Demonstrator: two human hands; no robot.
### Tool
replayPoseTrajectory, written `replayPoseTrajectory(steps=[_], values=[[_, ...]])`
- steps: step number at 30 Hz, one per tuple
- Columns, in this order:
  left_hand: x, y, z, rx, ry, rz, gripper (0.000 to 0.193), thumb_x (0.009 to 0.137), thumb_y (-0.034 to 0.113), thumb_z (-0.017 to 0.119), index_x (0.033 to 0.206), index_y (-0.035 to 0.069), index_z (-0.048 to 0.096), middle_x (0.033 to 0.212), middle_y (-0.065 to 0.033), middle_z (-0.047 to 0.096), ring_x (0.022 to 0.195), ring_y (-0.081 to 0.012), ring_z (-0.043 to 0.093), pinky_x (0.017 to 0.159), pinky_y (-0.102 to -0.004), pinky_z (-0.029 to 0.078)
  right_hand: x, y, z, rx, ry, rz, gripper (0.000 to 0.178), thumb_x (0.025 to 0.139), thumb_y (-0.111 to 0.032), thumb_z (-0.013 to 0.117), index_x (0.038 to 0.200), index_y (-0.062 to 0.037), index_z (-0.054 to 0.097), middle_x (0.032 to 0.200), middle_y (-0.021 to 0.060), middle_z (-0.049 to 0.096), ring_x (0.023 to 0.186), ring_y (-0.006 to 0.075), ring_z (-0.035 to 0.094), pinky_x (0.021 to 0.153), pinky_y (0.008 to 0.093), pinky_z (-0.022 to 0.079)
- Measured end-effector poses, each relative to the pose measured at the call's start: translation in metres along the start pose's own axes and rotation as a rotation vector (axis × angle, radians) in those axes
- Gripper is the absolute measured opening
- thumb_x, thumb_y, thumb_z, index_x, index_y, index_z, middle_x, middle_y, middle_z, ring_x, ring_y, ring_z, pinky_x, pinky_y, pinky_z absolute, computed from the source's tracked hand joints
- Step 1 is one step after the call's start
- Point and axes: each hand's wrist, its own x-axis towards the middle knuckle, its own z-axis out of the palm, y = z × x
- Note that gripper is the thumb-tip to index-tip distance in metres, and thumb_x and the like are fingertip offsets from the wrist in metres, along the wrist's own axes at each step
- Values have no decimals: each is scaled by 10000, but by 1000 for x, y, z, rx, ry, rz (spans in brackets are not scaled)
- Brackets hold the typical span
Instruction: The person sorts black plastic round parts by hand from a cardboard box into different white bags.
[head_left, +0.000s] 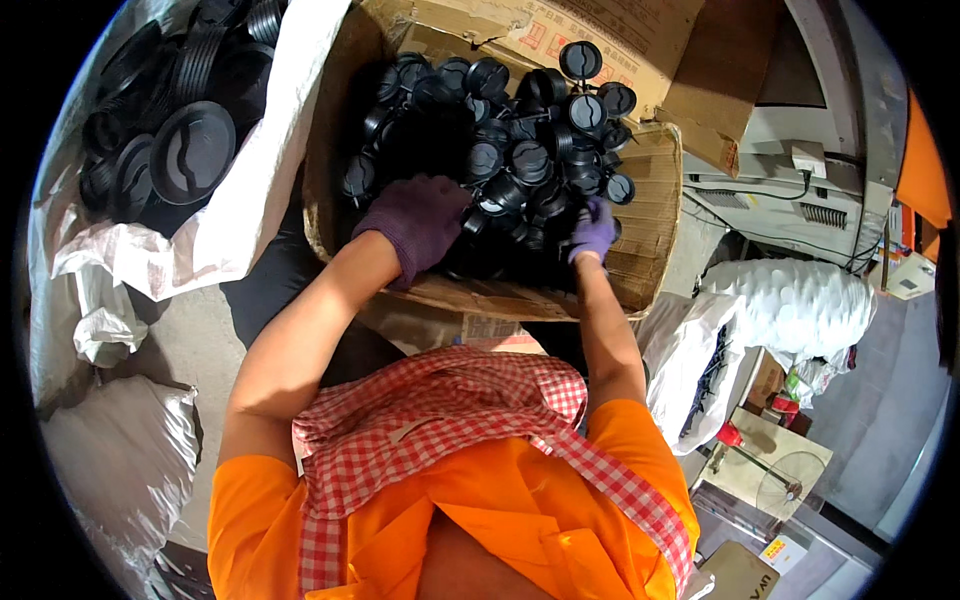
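Both my hands wear purple knit gloves and reach into an open cardboard box [640,245]. Inside lies a heap of round black plastic caps [530,162], several joined on thin stems in clusters. My left hand [425,222] is over the near left part of the heap, knuckles bent; its fingertips are hidden among the dark pieces. At the right of the heap, my right hand [594,230] has its fingers curled in against the black parts. What it grips there is too dark to make out.
To the left, a white sack [285,130] holds larger round black lids [193,150]. Another white sack [130,455] lies below it. On the right stand a bag of clear-white cups or lids [795,305], a white bag with black parts [695,370] and a machine with cables [800,150].
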Motion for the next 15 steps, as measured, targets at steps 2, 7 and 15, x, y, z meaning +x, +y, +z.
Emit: replayPoseTrajectory(steps=[2,7,15], values=[[9,5,1,50,-108,43,382,794,204,562,1158,90,531,1175,-124,526,1078,-323,499,901,-421,415,25,63,-15,-4,12,193,291,780,-31,600,1072,-36,591,989,129,644,888,252,610,814,317,450],[5,-1,6,167,-159,21,374,778,195,556,1140,107,536,1134,-115,534,1046,-291,515,887,-406,410,36,61,-25,-688,-550,49,353,811,-207,572,1143,-86,557,1150,92,577,1089,254,522,908,352,409],[12,13,-6,246,-224,106,423,789,220,548,1191,95,508,1173,-122,514,1083,-300,491,929,-415,380,61,120,-3,-268,-671,-185,699,629,-202,738,1238,-66,423,1194,169,494,1122,323,472,967,399,384]])
